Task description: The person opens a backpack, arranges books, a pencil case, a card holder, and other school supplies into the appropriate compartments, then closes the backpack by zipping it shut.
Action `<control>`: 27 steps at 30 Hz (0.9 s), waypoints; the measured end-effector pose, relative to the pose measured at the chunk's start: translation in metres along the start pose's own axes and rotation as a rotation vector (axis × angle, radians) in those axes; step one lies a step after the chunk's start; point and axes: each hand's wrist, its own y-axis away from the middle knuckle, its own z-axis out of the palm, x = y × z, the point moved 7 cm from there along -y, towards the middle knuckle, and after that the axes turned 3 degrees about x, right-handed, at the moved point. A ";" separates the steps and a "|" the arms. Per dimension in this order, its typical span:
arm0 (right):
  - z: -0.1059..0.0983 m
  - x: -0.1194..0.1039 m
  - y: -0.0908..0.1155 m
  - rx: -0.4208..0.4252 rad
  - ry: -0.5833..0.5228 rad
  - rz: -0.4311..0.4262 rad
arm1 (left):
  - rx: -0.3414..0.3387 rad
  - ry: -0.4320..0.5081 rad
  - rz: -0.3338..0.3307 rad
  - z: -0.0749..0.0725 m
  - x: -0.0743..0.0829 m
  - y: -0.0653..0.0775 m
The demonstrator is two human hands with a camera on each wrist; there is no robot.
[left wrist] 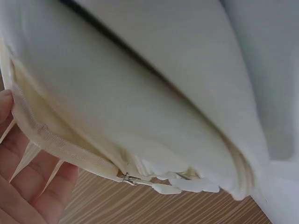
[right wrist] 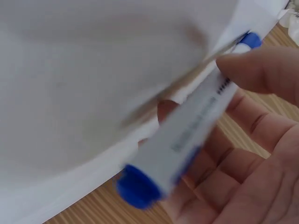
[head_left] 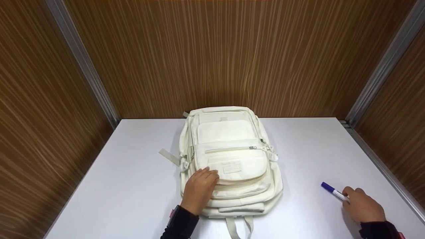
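Observation:
A cream backpack [head_left: 227,131] lies front side up on the white table. My left hand [head_left: 198,190] grips the lower left edge of its front pocket [head_left: 247,166]. In the left wrist view, the thumb lies on one side of the unzipped pocket edge [left wrist: 56,147] and the fingers [left wrist: 58,186] on the other. Off to the right of the backpack, my right hand [head_left: 363,206] holds a white marker [head_left: 338,194] with a blue cap. The right wrist view has the marker [right wrist: 187,128] between the thumb and the fingers, tilted close to the table surface.
A loose strap [head_left: 169,157] sticks out on the backpack's left, and a webbing loop [head_left: 231,228] hangs toward the table's near edge. Brown wood-grain panels [head_left: 212,56] stand behind and on both sides, joined by metal posts [head_left: 382,66].

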 end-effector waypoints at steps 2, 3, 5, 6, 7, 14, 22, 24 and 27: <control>-0.002 -0.006 -0.001 0.014 -0.006 -0.008 | 0.025 0.028 -0.005 -0.004 0.000 -0.004; -0.002 -0.010 -0.002 0.020 -0.011 -0.012 | 0.037 0.040 -0.003 -0.005 0.000 -0.006; -0.004 -0.019 -0.003 0.037 -0.013 -0.027 | 0.059 0.062 0.001 -0.009 0.001 -0.010; -0.004 -0.024 -0.003 0.052 -0.012 -0.040 | 0.067 0.068 0.003 -0.010 0.001 -0.012; -0.005 -0.030 -0.003 0.073 -0.009 -0.056 | 0.071 0.070 0.007 -0.011 0.001 -0.014; -0.010 -0.087 -0.006 0.247 0.001 -0.220 | 0.127 0.060 0.019 -0.021 0.002 -0.030; -0.017 -0.148 -0.004 0.408 0.019 -0.380 | 0.172 0.091 -0.034 -0.031 0.000 -0.044; -0.018 -0.160 -0.004 0.425 -0.015 -0.410 | 0.183 0.096 -0.046 -0.033 -0.001 -0.046; -0.019 -0.178 -0.004 0.463 -0.050 -0.454 | 0.191 0.103 -0.068 -0.035 -0.003 -0.051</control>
